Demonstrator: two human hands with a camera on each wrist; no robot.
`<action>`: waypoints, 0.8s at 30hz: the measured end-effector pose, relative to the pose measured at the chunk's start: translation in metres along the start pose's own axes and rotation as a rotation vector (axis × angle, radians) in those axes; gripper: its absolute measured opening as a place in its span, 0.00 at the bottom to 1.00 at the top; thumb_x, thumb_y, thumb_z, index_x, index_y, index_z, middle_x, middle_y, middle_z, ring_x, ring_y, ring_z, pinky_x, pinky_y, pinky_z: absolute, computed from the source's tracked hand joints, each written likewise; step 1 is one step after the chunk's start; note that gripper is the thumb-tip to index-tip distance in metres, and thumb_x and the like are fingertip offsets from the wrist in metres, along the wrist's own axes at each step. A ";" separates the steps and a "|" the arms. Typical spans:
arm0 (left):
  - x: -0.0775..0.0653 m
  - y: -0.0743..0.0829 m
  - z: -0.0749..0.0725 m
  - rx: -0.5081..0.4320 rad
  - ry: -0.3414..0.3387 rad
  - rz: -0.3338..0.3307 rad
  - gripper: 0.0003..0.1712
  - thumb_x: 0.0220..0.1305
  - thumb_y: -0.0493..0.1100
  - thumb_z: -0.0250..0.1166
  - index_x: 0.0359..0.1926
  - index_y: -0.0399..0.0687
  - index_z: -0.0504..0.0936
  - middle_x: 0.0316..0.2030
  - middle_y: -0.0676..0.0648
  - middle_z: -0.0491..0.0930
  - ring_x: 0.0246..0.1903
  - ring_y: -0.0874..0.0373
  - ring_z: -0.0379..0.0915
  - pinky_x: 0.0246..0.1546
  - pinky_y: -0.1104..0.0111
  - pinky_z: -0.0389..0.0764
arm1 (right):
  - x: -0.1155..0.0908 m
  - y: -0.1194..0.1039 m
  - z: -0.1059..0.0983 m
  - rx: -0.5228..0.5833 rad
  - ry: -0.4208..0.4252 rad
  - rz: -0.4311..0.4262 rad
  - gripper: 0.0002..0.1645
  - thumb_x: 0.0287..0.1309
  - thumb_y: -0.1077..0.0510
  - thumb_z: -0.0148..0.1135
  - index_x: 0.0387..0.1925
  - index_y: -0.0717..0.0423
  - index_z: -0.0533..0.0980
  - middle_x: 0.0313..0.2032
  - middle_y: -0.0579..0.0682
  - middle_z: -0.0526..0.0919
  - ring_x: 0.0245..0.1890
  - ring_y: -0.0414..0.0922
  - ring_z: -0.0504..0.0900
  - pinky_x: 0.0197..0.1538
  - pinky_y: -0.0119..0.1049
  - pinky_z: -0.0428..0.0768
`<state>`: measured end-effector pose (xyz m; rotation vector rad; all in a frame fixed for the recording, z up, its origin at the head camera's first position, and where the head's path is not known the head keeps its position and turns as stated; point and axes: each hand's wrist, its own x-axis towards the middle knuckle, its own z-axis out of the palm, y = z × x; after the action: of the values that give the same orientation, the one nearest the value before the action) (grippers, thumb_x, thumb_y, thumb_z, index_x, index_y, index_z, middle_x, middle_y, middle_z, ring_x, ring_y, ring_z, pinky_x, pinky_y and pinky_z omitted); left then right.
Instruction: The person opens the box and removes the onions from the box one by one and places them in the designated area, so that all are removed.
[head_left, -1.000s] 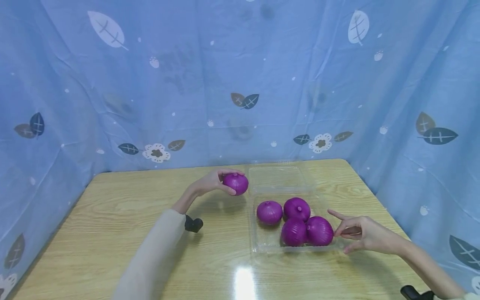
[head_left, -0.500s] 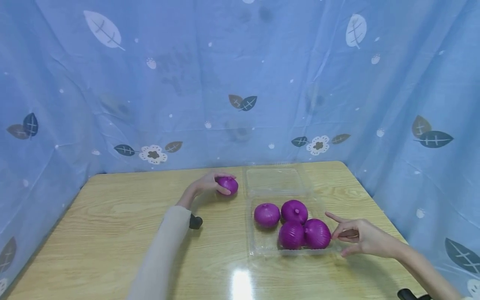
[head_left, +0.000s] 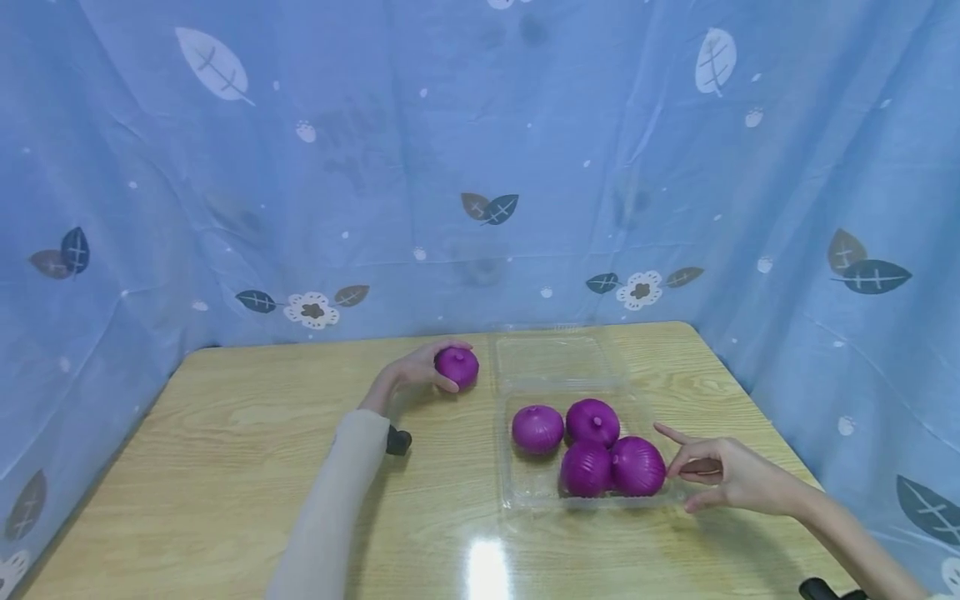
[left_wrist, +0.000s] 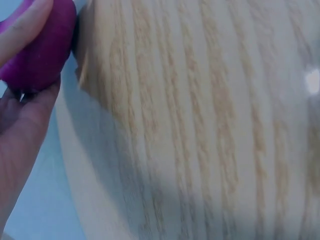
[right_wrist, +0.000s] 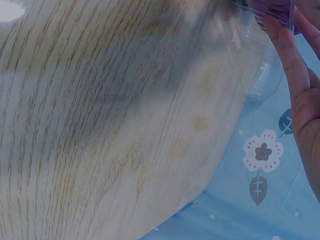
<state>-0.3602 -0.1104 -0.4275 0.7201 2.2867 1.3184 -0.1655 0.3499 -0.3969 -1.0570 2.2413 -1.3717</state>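
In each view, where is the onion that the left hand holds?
Head: held onion, slightly left of centre, below middle.
Left wrist: held onion, upper left corner, cut by the edge.
Right wrist: not in it; another onion shows there.
Shared landmark: wooden table.

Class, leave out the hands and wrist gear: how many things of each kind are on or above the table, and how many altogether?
Clear plastic container: 1
Purple onions: 5 (4 in the container, 1 in the left hand)
Total: 6

Purple onion (head_left: 457, 367) L of open clear box (head_left: 529, 482) w/ 4 others (head_left: 587, 468) in.
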 end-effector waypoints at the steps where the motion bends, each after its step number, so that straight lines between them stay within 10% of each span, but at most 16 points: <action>1: 0.001 0.000 0.000 -0.010 0.007 0.003 0.45 0.48 0.29 0.73 0.68 0.46 0.65 0.66 0.39 0.61 0.64 0.40 0.58 0.65 0.49 0.61 | 0.000 0.000 0.000 -0.006 0.003 -0.002 0.18 0.47 0.69 0.70 0.43 0.63 0.78 0.69 0.27 0.56 0.62 0.28 0.65 0.55 0.27 0.75; 16: 0.001 -0.009 0.006 -0.030 0.103 0.121 0.45 0.43 0.24 0.72 0.63 0.38 0.62 0.62 0.32 0.61 0.62 0.36 0.59 0.64 0.49 0.63 | -0.001 -0.001 0.001 -0.007 0.012 -0.023 0.17 0.47 0.70 0.69 0.42 0.65 0.78 0.69 0.27 0.55 0.63 0.26 0.62 0.55 0.25 0.74; 24: 0.001 -0.007 0.004 0.059 0.148 0.065 0.47 0.41 0.23 0.72 0.63 0.38 0.60 0.62 0.31 0.61 0.61 0.35 0.60 0.58 0.49 0.71 | 0.000 -0.001 0.003 -0.008 0.013 -0.038 0.17 0.47 0.70 0.69 0.42 0.66 0.77 0.69 0.28 0.56 0.64 0.26 0.61 0.56 0.25 0.73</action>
<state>-0.3599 -0.1099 -0.4353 0.7452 2.4465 1.3810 -0.1634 0.3480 -0.3973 -1.1022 2.2483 -1.3901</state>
